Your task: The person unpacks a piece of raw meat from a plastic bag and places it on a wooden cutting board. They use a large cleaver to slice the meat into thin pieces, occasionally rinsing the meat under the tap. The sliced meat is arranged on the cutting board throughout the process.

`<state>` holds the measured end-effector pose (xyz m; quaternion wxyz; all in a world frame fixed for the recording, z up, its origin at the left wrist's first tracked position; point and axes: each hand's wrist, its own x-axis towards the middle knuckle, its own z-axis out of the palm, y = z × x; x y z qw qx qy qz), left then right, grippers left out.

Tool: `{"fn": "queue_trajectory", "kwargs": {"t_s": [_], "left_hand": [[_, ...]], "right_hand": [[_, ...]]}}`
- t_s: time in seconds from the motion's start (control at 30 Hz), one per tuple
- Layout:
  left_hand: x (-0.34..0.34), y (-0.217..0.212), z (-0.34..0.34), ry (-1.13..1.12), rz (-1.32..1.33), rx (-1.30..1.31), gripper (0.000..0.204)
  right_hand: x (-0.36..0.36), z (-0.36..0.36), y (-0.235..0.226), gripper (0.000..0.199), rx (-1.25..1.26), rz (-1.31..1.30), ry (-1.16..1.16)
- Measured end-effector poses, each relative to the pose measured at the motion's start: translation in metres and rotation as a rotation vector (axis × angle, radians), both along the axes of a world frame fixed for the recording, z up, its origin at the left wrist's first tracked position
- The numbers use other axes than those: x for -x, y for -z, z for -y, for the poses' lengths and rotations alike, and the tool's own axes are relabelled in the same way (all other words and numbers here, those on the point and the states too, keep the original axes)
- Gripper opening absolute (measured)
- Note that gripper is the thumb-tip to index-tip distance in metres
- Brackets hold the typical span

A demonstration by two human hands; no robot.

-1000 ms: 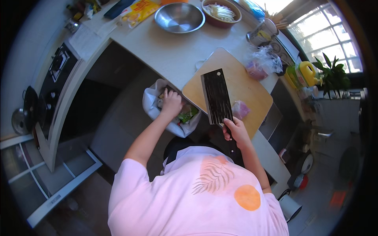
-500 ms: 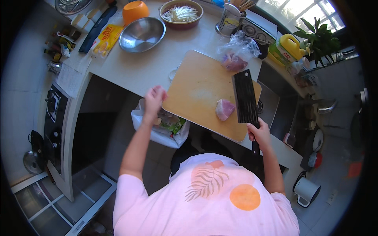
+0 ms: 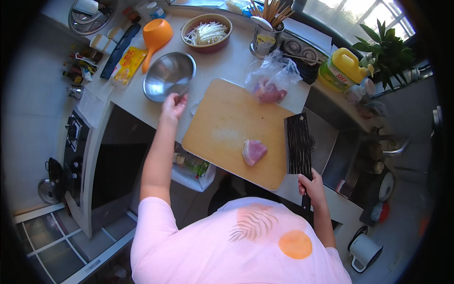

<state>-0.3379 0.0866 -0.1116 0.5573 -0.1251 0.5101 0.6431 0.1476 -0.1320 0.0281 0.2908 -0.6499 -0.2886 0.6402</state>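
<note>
Hands: well apart | Right hand [image 3: 312, 186]: wrapped round the handle of a black cleaver [image 3: 298, 144], blade pointing away from the body beside the cutting board [image 3: 222, 118] | Left hand [image 3: 173, 107]: fingers at the steel bowl's [image 3: 166, 73] near rim — cannot tell whether gripping | Meat piece [image 3: 254, 152]: on the board, nearer its close edge — bagged meat [image 3: 270, 90] beyond.

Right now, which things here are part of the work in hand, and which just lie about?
Apparently in use:
black cleaver, in the right hand
cutting board
meat piece on it
steel bowl, left hand beside it

Likely lying about:
orange dipper
yellow packet
yellow jug
green plant
</note>
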Motion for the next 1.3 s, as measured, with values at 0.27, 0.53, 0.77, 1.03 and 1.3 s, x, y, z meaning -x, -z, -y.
{"fn": "queue_trajectory", "kwargs": {"t_s": [0.27,0.53,0.77,1.03,1.3], "left_hand": [[-0.058,-0.052,0.095,0.296,0.023,0.007,0.028],[-0.243,-0.072,0.182,1.054,-1.472,-0.154,0.071],[-0.222,-0.031,0.145,1.287,-1.51,-0.737,0.063],[-0.208,-0.052,0.129,1.231,-1.293,-0.604,0.046],[-0.217,-0.031,0.144,1.053,-1.346,-0.444,0.034]], "right_hand": [[-0.003,-0.019,0.021,0.017,-0.078,0.143,-0.241],[0.003,-0.022,0.064,0.04,-0.633,0.721,-0.586],[0.003,-0.027,0.058,0.042,-0.55,0.672,-0.638],[0.008,-0.044,0.048,0.037,-0.19,0.371,-0.537],[0.021,-0.027,0.041,0.043,-0.328,0.328,-0.405]]}}
